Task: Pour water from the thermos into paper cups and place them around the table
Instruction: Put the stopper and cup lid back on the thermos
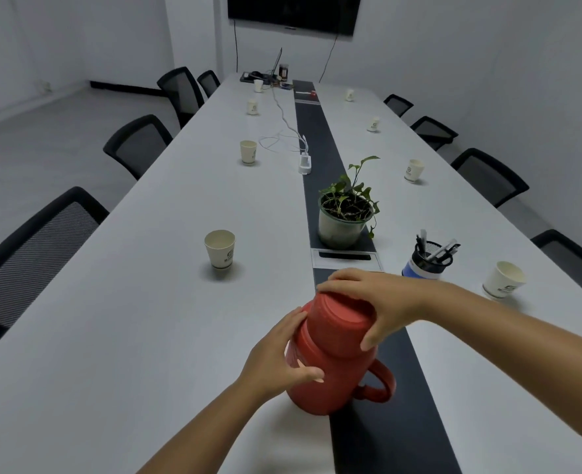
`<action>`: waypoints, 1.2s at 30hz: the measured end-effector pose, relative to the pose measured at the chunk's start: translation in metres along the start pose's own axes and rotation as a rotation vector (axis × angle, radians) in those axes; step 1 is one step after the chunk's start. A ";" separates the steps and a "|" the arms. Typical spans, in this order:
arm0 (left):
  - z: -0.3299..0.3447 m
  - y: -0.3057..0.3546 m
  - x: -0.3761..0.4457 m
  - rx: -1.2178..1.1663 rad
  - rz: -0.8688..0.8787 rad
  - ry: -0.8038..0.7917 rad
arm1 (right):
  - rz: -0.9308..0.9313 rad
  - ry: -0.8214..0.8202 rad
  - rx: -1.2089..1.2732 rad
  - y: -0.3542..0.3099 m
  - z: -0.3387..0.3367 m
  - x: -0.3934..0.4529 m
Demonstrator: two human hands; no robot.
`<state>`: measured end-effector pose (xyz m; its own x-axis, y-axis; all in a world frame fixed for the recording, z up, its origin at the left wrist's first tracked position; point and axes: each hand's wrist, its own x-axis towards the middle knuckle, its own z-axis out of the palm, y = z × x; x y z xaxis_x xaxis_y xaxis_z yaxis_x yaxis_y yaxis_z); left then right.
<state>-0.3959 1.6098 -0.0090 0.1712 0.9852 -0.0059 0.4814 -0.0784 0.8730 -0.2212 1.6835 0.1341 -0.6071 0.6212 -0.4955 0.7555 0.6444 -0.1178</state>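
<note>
Thermos: a red thermos (330, 367) is seen upright at the near end of the desk (146, 336), partly on the dark centre strip (313, 131), its handle (380, 384) turned to the right; its base is partly hidden by the left forearm.
Cap: the red cap (339, 325) is seated on top of the thermos; whether it is screwed tight cannot be told.
Right hand: the right hand (381, 302) is laid over the cap, fingers curled round its far edge and thumb on the near side, so the grip is held closed on the cap.
Left hand: the left hand (282, 350) is wrapped round the thermos body just below the cap, thumb across the front; its fingertips are hidden behind the body.
Paper cups: four paper cups are set along the left edge, the nearest (219, 249) standing open; four more are set along the right edge, the nearest (503, 279) beside the pen holder (428, 260). Whether any holds water cannot be made out.
Other things: a potted plant (346, 213) stands on the centre strip; a white power strip (305, 164) with trailing cables lies further along.
Far end: small items lie under a wall screen (294, 12), too dim and small to identify.
Chairs: black mesh chairs (36, 248) are drawn up on both sides, some cut off by the frame.
</note>
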 end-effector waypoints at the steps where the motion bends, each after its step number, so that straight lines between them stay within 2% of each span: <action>1: 0.000 0.000 0.001 0.001 0.001 -0.001 | 0.054 0.044 -0.056 -0.004 0.001 0.002; 3: 0.001 -0.001 0.001 -0.003 -0.002 -0.003 | 0.184 0.109 -0.222 -0.018 -0.005 0.005; 6: 0.000 0.000 0.001 0.020 -0.004 -0.011 | 0.303 0.063 -0.395 -0.034 -0.017 0.006; 8: -0.001 0.000 0.001 0.022 -0.007 -0.011 | 0.231 0.039 -0.339 -0.029 -0.021 0.005; 11: -0.001 0.002 0.001 0.025 -0.002 -0.020 | -0.012 -0.071 -0.249 -0.023 -0.019 0.004; 12: -0.001 0.002 0.001 0.019 -0.007 -0.020 | -0.025 -0.090 -0.249 -0.023 -0.016 0.004; 16: -0.001 0.002 0.001 0.033 -0.017 -0.024 | 0.234 0.065 -0.211 -0.037 -0.005 0.011; 18: -0.001 0.003 0.001 0.037 -0.006 -0.029 | 0.301 0.072 -0.257 -0.037 -0.008 0.013; 20: -0.002 0.003 0.001 0.039 -0.006 -0.028 | 0.245 0.003 -0.189 -0.028 -0.014 0.010; 22: -0.002 0.003 0.001 0.031 -0.002 -0.024 | 0.096 -0.053 -0.092 -0.016 -0.014 0.004; 24: -0.001 0.002 0.002 0.026 0.002 -0.023 | 0.017 -0.025 -0.040 -0.009 -0.004 0.002; 28: 0.002 0.003 0.003 -0.045 0.014 0.010 | 0.095 0.127 -0.036 -0.012 0.016 0.007; 36: 0.002 0.005 0.002 -0.052 0.023 0.027 | 0.221 0.245 0.125 -0.025 0.029 0.003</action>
<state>-0.3916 1.6114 -0.0060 0.1582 0.9870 0.0271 0.4319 -0.0939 0.8970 -0.2347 1.6568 0.1100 -0.4550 0.8379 -0.3014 0.8904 0.4323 -0.1423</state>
